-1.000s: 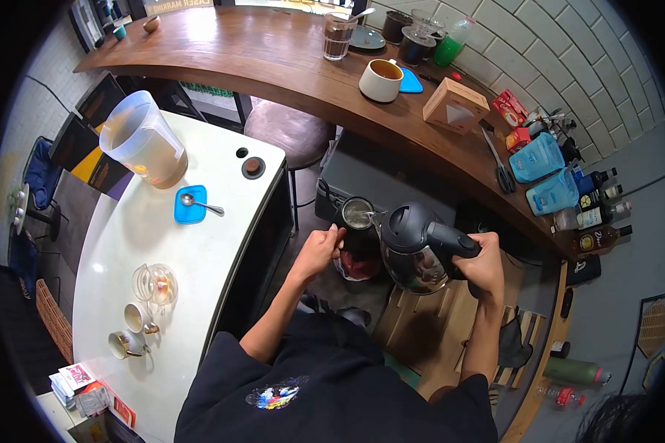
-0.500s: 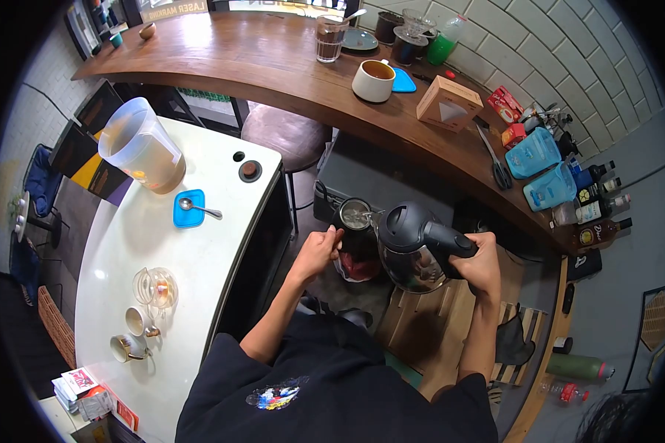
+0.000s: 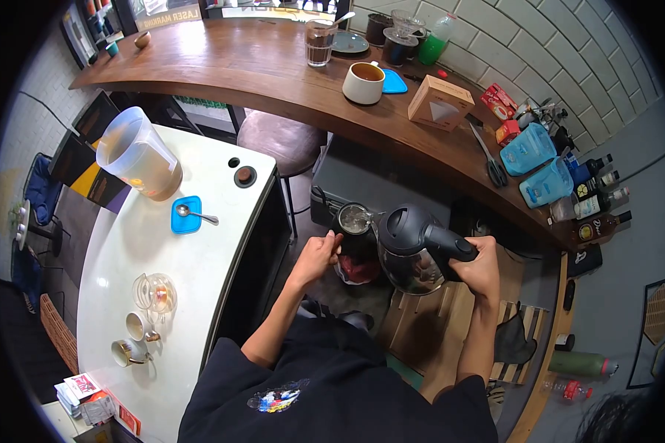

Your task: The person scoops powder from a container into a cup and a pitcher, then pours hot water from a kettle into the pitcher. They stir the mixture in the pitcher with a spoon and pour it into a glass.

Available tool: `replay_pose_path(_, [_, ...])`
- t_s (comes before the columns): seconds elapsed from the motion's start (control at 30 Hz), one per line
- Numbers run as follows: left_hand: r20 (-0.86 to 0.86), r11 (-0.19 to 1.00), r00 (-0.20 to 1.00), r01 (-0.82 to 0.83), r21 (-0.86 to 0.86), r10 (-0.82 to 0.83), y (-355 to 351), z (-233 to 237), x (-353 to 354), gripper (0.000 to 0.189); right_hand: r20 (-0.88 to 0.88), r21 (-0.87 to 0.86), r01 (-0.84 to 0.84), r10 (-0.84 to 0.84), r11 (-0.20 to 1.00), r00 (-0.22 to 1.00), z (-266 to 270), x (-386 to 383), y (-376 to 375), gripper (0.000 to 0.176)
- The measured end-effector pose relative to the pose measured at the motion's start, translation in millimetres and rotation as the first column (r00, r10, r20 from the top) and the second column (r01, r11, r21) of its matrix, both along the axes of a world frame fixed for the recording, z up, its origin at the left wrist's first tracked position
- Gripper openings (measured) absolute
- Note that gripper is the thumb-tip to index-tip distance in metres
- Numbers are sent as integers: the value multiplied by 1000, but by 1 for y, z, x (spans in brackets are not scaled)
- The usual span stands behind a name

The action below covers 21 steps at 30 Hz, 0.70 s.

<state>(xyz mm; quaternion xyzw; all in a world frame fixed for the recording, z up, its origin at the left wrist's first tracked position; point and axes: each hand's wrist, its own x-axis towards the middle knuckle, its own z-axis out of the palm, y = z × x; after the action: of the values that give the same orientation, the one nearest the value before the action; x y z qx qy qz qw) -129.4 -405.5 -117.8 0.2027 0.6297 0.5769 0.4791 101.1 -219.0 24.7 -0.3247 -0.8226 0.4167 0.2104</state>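
Observation:
My right hand (image 3: 480, 267) is wrapped round the black handle of an electric kettle (image 3: 414, 258) with a clear body and black lid. The kettle is tilted, and its spout points left at a dark cup (image 3: 356, 220). Clear water runs from the spout into this cup, where the surface looks bubbly. With fingers closed, my left hand (image 3: 318, 258) grips the cup at its near side; the handle itself is mostly hidden. Both are held in the gap between the white counter and the wooden bar, above the floor.
On the white counter (image 3: 199, 295) stand a plastic pitcher (image 3: 144, 159), a spoon on a blue lid (image 3: 187, 224), a glass server (image 3: 155, 293) and two cups. The wooden bar (image 3: 251, 59) carries a white mug (image 3: 363, 83), a box (image 3: 440, 103), scissors (image 3: 493, 162) and bottles. A stool (image 3: 284, 140) stands between.
The view has shifted slightly, so the bar and counter items appear a little further left. Both hands keep their hold, and the water keeps running from the kettle into the cup.

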Motion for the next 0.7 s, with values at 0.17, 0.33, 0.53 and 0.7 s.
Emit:
replay_pose_path(0.17, [-33, 1000, 999, 13, 22, -12, 3, -7, 1, 57, -78, -30, 43, -45, 999, 996, -9, 8, -5, 6])
replay_pose_path(0.33, [35, 1000, 999, -16, 21, 15, 6, -1, 8, 51, -221, -82, 85, -101, 993, 970, -34, 22, -6, 7])
replay_pose_path(0.53, [-4, 1000, 1000, 19, -5, -20, 16, 6, 16, 51, -370, -123, 196, -228, 973, 901, -55, 45, -9, 8])
replay_pose_path(0.7, [-12, 994, 994, 106, -33, -107, 33, 10, 25, 53, -459, -133, 322, -346, 937, 819, -66, 74, -6, 6])
